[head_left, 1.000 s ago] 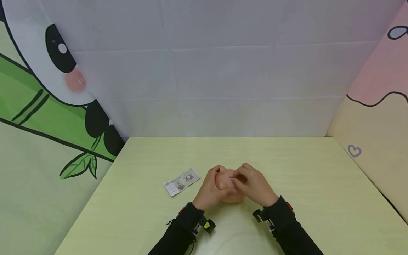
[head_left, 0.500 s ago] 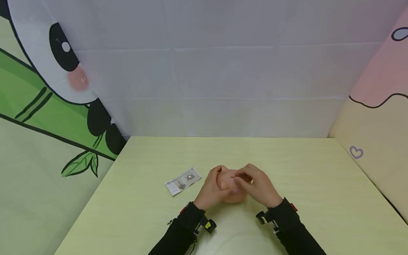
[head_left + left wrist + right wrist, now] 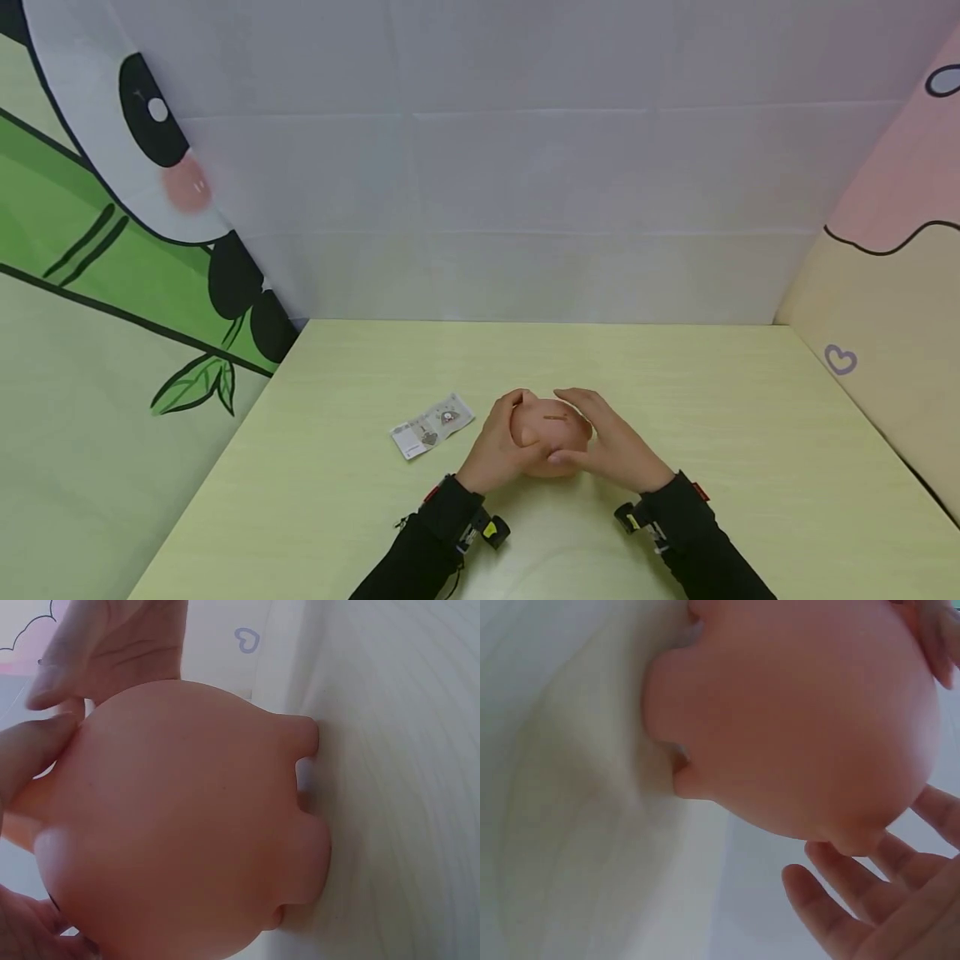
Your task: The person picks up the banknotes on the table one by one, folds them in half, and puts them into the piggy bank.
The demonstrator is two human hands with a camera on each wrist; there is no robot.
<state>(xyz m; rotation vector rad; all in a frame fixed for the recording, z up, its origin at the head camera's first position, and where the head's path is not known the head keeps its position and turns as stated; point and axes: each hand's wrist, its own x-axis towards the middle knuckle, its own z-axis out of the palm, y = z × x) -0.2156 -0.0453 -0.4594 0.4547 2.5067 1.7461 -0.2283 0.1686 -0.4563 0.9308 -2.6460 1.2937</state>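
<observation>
Head view: on a pale table [image 3: 300, 517], a pink piggy bank [image 3: 551, 435] is stood upright. Its left side is gripped by the curved left hand [image 3: 493, 454]; its right is flanked by the right hand [image 3: 618, 446], thumb and fingers spread. Left of both hands, a banknote [image 3: 432, 426] is laid; atop the piggy bank, a slot [image 3: 555, 417] is seen.

Banknote [image 3: 432, 426] on table [image 3: 300, 508], left of piggy bank [image 3: 558, 435].

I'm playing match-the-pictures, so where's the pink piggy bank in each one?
Head: the piggy bank sits low, just right of centre, between left hand and right hand.
Left wrist: piggy bank fills left to middle, reaching the bottom.
Right wrist: piggy bank, upper middle to right.
Shared landmark: pale tabletop.
</observation>
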